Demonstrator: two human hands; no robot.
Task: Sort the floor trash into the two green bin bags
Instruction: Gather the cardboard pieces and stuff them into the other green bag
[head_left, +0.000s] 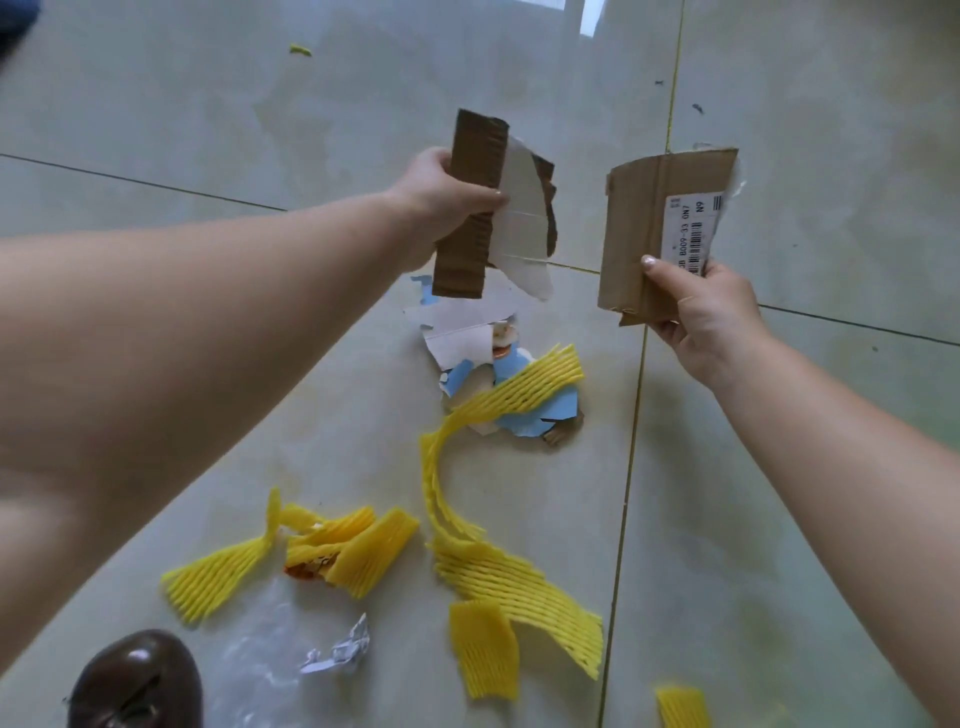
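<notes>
My left hand (441, 200) grips a bundle of brown corrugated cardboard strips (470, 208) with a torn white card piece (522, 208), held up above the floor. My right hand (701, 306) pinches a brown cardboard flap (644, 234) with a white barcode label (696, 234), thumb on its front. On the tiles below lie torn white and blue card scraps (478, 332), long yellow foam net strips (498, 561), more yellow foam pieces (358, 551), a crumpled clear plastic film (254, 660) and a crumpled silvery wrapper (340, 652). No green bin bag is in view.
A brown shoe (135, 680) stands at the bottom left beside the plastic film. A small yellow scrap (300, 50) lies far off at the top left. Pale glossy floor tiles (805, 130) stretch to the top and right, with small dark specks (697, 108).
</notes>
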